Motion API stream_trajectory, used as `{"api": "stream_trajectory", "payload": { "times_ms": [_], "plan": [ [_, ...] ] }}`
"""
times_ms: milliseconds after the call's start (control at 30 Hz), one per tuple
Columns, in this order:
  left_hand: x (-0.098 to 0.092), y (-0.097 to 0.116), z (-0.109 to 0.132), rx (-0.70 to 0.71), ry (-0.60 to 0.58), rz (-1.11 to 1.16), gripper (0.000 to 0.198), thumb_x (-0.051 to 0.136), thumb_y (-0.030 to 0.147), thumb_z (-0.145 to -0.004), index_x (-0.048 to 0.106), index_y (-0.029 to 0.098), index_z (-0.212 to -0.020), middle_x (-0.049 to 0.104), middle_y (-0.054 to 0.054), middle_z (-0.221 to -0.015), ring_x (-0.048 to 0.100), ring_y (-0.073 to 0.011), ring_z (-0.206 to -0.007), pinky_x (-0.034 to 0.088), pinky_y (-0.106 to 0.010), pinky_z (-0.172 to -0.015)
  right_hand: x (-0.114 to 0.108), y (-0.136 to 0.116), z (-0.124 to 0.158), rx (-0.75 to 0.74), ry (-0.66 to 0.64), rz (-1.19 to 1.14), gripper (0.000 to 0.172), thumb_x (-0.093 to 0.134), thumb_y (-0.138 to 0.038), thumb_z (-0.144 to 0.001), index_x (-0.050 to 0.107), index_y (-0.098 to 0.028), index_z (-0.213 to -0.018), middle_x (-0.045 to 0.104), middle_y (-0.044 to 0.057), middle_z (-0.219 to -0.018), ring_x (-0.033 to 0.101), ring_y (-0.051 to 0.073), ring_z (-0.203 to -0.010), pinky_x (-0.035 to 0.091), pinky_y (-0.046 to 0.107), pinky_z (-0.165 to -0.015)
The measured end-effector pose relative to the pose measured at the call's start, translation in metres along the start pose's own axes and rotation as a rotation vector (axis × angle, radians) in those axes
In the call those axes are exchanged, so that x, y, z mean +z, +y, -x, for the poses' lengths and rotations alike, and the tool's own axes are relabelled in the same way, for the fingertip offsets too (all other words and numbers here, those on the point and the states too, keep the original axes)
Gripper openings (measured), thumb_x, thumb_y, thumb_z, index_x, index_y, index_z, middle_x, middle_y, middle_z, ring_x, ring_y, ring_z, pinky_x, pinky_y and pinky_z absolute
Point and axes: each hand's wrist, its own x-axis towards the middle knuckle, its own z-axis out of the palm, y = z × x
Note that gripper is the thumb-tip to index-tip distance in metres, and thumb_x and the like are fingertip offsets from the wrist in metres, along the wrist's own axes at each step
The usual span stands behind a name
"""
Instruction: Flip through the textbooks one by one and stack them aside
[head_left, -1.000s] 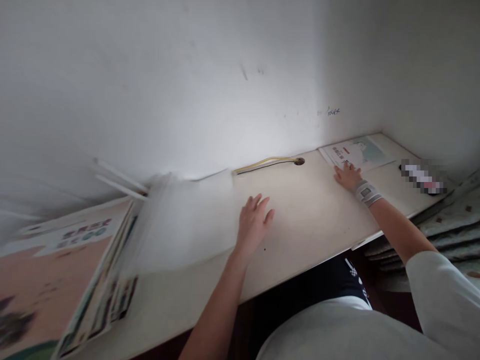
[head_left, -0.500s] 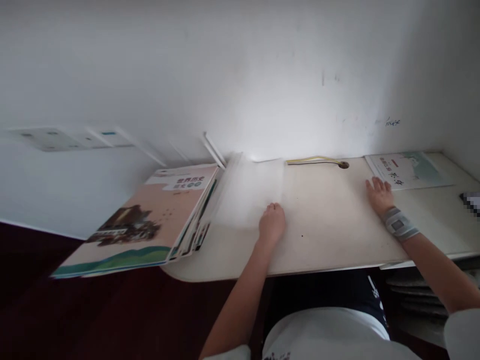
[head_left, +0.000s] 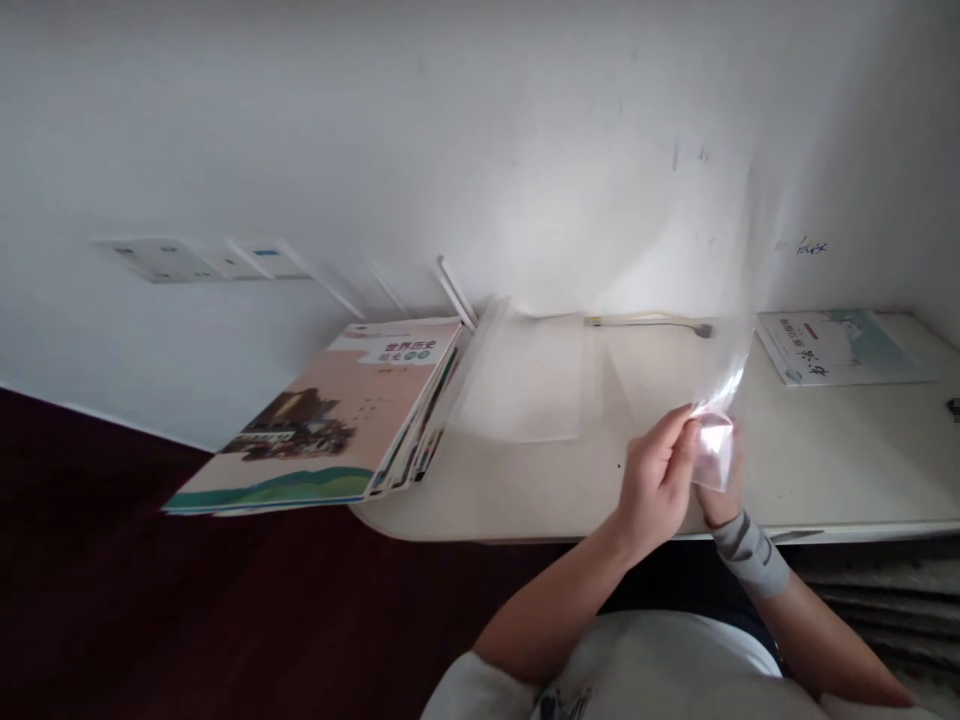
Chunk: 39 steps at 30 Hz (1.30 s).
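Note:
My left hand (head_left: 660, 475) and my right hand (head_left: 724, 480) meet above the front of the white desk (head_left: 825, 470). Both pinch the lower corner of a clear plastic sheet (head_left: 675, 260), which stands up in front of the wall. A grey band wraps my right wrist. More clear sheets (head_left: 525, 385) lie flat on the desk just left of my hands. A stack of books (head_left: 330, 420) with a pink cover on top hangs over the desk's left end.
A pale green booklet (head_left: 840, 345) lies at the back right of the desk. A yellow cable (head_left: 645, 321) runs into a hole by the wall. White sticks (head_left: 454, 290) lean on the wall behind the books. Dark floor lies to the left.
My left hand left the pile of clear sheets with one sheet. My right hand came off the desk by the booklet and joined it. The sheet now stands raised.

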Motion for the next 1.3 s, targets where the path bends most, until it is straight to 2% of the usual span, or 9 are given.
{"api": "stream_trajectory", "payload": {
  "times_ms": [100,233,400,633,733,867,967,1100,1300],
  "plan": [
    [-0.024,0.013,0.011,-0.050,0.154,0.079,0.039,0.040,0.047,-0.092,0.058,0.019,-0.113,0.072,-0.007,-0.086,0.069,-0.0160,-0.067,0.056,-0.026,-0.058,-0.036,0.012,-0.015,0.064,0.327,0.206,0.060,0.015,-0.029,-0.094,-0.008,-0.018,-0.149,0.017,0.015,-0.153,0.027,0.031,-0.138,0.035,0.051,-0.104],
    [-0.081,-0.005,0.014,-0.061,0.502,-0.224,0.046,0.043,0.048,-0.090,0.052,0.017,-0.123,0.070,-0.003,-0.074,0.062,-0.0119,-0.051,0.053,-0.025,-0.054,-0.091,0.040,-0.020,-0.041,0.388,0.473,0.054,0.026,-0.024,-0.092,0.025,-0.026,-0.146,0.032,0.011,-0.148,0.033,0.033,-0.134,0.031,0.057,-0.104],
    [-0.127,-0.053,0.020,-0.313,0.408,-0.842,0.056,0.041,0.038,-0.090,0.034,0.014,-0.140,0.065,0.000,-0.063,0.058,-0.0135,-0.051,0.049,-0.026,-0.057,-0.113,0.050,-0.004,-0.077,0.009,0.726,0.053,0.036,-0.017,-0.088,0.041,-0.034,-0.138,0.043,0.006,-0.142,0.029,0.030,-0.137,0.021,0.059,-0.108],
    [-0.130,-0.087,0.039,-0.466,0.133,-1.365,0.053,0.038,0.029,-0.090,0.035,0.017,-0.142,0.071,-0.009,-0.087,0.065,-0.0220,-0.070,0.048,-0.032,-0.064,-0.098,0.090,0.026,-0.172,-0.207,0.646,0.044,0.042,-0.011,-0.087,0.059,-0.029,-0.123,0.024,0.005,-0.153,0.016,0.030,-0.141,0.033,0.050,-0.106],
    [-0.136,-0.092,0.045,-0.437,0.113,-1.413,0.049,0.035,0.026,-0.090,0.043,0.016,-0.137,0.071,-0.012,-0.095,0.066,-0.0244,-0.081,0.049,-0.035,-0.071,-0.096,0.100,0.032,-0.201,-0.270,0.571,0.040,0.044,-0.014,-0.088,0.059,-0.027,-0.122,0.017,0.006,-0.155,0.025,0.029,-0.139,0.036,0.048,-0.106],
    [-0.146,-0.096,0.050,-0.397,0.083,-1.450,0.046,0.032,0.025,-0.090,0.052,0.013,-0.130,0.068,-0.014,-0.104,0.064,-0.0265,-0.091,0.049,-0.037,-0.079,-0.095,0.100,0.032,-0.262,-0.345,0.489,0.055,0.048,-0.032,-0.090,0.036,-0.018,-0.142,0.036,0.016,-0.146,0.038,0.026,-0.132,0.037,0.044,-0.106],
    [-0.149,-0.100,0.053,-0.379,0.077,-1.505,0.045,0.032,0.026,-0.090,0.056,0.011,-0.126,0.066,-0.015,-0.095,0.063,-0.0276,-0.089,0.049,-0.039,-0.079,-0.095,0.101,0.031,-0.262,-0.379,0.488,0.081,0.052,-0.048,-0.086,0.016,-0.013,-0.148,0.042,0.018,-0.142,0.036,0.028,-0.134,0.035,0.047,-0.107],
    [-0.149,-0.099,0.054,-0.330,0.118,-1.514,0.044,0.036,0.026,-0.088,0.056,0.013,-0.124,0.061,-0.015,-0.097,0.060,-0.0268,-0.091,0.049,-0.039,-0.082,-0.096,0.106,0.032,-0.288,-0.442,0.498,0.081,0.052,-0.055,-0.083,0.020,-0.017,-0.148,0.038,0.017,-0.145,0.031,0.029,-0.136,0.032,0.049,-0.108],
    [-0.172,-0.038,0.022,-0.091,0.297,-1.518,0.040,0.036,0.029,-0.091,0.055,0.016,-0.124,0.052,-0.015,-0.125,0.049,-0.0249,-0.117,0.039,-0.038,-0.101,-0.096,0.117,0.036,-0.312,-0.387,0.482,0.080,0.050,-0.052,-0.085,0.015,-0.017,-0.149,0.038,0.016,-0.145,0.035,0.029,-0.134,0.034,0.048,-0.107]
  ]
}}
